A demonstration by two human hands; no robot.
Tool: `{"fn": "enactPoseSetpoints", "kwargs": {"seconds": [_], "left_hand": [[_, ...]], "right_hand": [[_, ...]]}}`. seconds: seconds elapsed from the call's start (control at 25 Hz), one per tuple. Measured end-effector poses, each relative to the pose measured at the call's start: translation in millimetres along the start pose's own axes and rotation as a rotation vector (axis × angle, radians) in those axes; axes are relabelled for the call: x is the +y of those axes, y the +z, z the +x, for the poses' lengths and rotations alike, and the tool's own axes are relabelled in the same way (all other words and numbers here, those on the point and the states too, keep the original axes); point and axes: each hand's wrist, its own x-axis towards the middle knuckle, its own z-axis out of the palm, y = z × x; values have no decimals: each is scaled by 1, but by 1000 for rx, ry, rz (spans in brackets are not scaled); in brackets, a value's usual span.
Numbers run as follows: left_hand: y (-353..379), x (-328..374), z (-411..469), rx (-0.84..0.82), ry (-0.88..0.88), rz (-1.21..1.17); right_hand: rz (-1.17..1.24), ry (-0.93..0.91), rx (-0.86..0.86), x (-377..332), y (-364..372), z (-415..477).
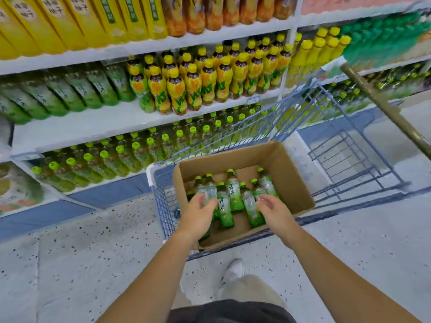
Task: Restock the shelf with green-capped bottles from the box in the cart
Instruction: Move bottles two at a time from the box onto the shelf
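Note:
A brown cardboard box (293, 180) sits in a blue wire cart (161, 206) and holds several green-capped green tea bottles (233, 192) lying on its floor. My left hand (198, 213) reaches into the box's left side, fingers relaxed over a bottle (208, 190) there, not visibly gripping it. My right hand (275, 210) hovers over the bottles on the right, fingers spread and loosely bent, next to a bottle (251, 206). The low shelf (98, 127) to the left carries rows of matching green-capped bottles (121, 155).
Upper shelves hold yellow-capped bottles (193, 82), green packs (63, 92) and yellow cartons (81, 22). The cart's far basket (349, 145) stretches right. A brown pole (382, 101) slants across the upper right. Speckled floor (70, 264) lies below; a white shoe (234, 269) shows.

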Motion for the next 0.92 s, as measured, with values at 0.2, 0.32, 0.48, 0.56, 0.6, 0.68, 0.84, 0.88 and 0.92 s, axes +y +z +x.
{"fn": "enactPoseSetpoints", "kwargs": {"seconds": [0.2,0.32,0.48,0.56,0.6,0.68,0.84,0.88,0.92], "left_hand": [[22,-10,34,34,-79,95],[32,-29,81,72,-176,172],[48,-54,152,175,-295,268],[57,-67,180,233,-357,343],[60,-74,192,265,-379,362],[66,-90,217,321,-400,368],[71,-114,242,410,-402,359],[72,-119,243,426,-393,347],[72,-124,245,430,-387,326]], "right_hand": [[-102,53,-81,5,-5,54],[-153,118,-122,19,3,93],[-228,175,-162,44,19,152],[-248,190,-157,54,25,182],[-255,187,-159,58,29,197],[-281,203,-153,68,39,224],[-364,252,-124,91,62,269],[-373,257,-127,95,68,276],[-380,253,-133,96,73,281]]}}
